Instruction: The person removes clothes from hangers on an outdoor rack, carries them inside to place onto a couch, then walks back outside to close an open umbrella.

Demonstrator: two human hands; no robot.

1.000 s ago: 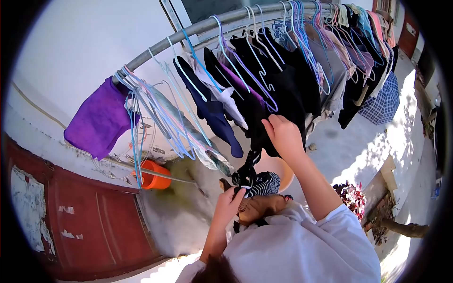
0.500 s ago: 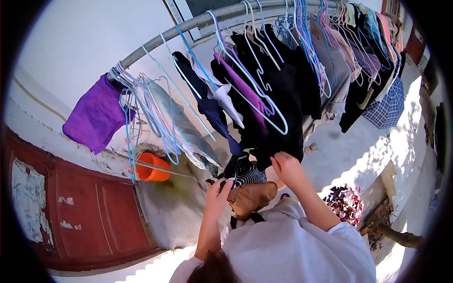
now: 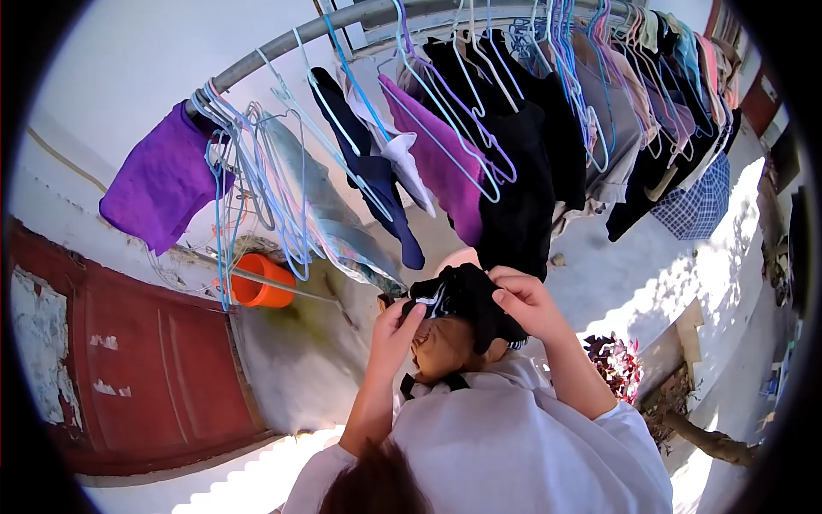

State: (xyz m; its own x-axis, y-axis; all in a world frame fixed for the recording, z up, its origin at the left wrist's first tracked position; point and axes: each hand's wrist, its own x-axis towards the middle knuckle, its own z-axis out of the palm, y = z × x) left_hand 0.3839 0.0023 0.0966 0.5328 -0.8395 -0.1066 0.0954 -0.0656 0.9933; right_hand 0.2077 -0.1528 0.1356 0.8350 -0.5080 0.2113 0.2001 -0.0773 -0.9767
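Note:
A crumpled black garment (image 3: 467,295) with some white trim at its left end stretches between my two hands at waist height. My left hand (image 3: 396,332) pinches that left end with thumb and fingers. On the other side, my right hand (image 3: 528,301) grips the garment's upper right edge. Below it, a tan-brown cloth or bag (image 3: 441,347), whose kind I cannot make out, rests against my front. Just beyond my hands hang a purple towel-like cloth (image 3: 437,163), a dark navy garment (image 3: 377,180) and a large black garment (image 3: 524,171).
A metal rail (image 3: 291,43) runs across the top, crowded with hangers and clothes. Bare hangers (image 3: 265,188) cluster at its left near a purple cloth (image 3: 158,188). An orange bucket (image 3: 261,281), a red door (image 3: 154,360), a checked umbrella (image 3: 698,201) and a leafy plant (image 3: 615,364) surround me.
The black garment is now spread between my hands, covering most of the striped fabric seen before. My right hand has turned and closed on its edge. The purple cloth on the rail shows more fully.

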